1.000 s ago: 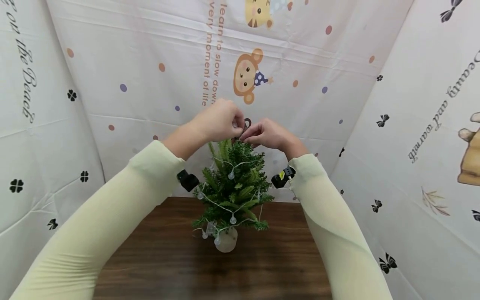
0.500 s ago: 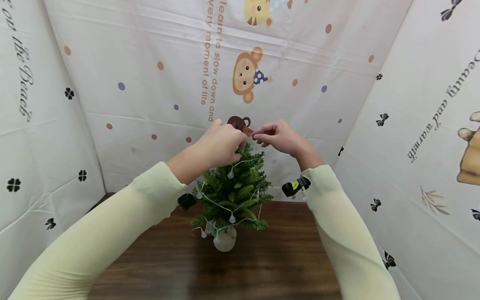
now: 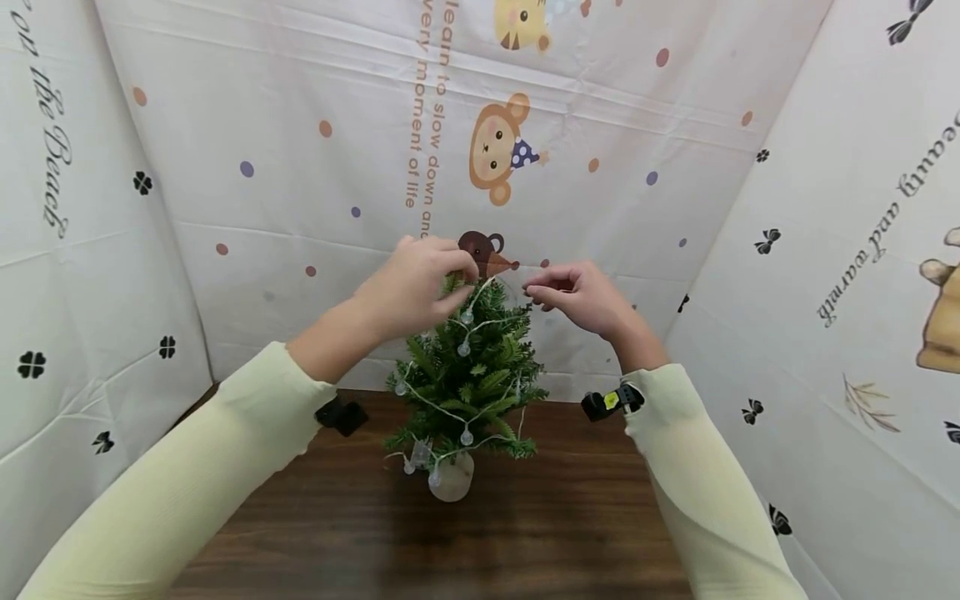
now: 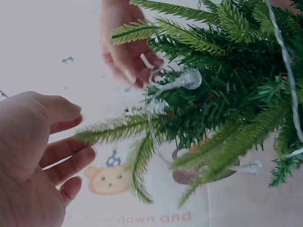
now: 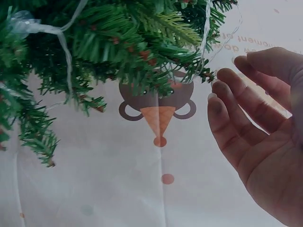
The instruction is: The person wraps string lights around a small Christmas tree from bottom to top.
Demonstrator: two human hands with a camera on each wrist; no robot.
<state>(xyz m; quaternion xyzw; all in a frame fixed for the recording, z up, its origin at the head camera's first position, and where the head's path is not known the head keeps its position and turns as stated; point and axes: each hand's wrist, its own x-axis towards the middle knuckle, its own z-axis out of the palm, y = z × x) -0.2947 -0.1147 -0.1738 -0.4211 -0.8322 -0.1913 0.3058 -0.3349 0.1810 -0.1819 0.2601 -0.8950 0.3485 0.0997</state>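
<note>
A small green artificial Christmas tree (image 3: 487, 387) stands in a pale round pot (image 3: 452, 481). A clear string of lights with round bulbs winds round it; one bulb (image 4: 191, 79) sits near the treetop. To the left of the top, my left hand (image 3: 416, 283) has its fingers loosely bent and apart, with nothing gripped. A branch tip (image 4: 90, 136) lies close to its fingertips; whether they touch cannot be told. Right of the top, my right hand (image 5: 265, 113) is relaxed, thumb apart from the fingers, beside a thin loop of the light wire (image 5: 240, 21).
The pot rests on a dark wooden table (image 3: 525, 533). White printed cloth (image 3: 285, 192) hangs behind the tree, with more cloth at both sides. A small clear box (image 3: 422, 454) hangs low on the tree's left side.
Both hands were together at the treetop and have drawn apart, left hand leftward, right hand right and down. A light wire and bulb now show at the top.
</note>
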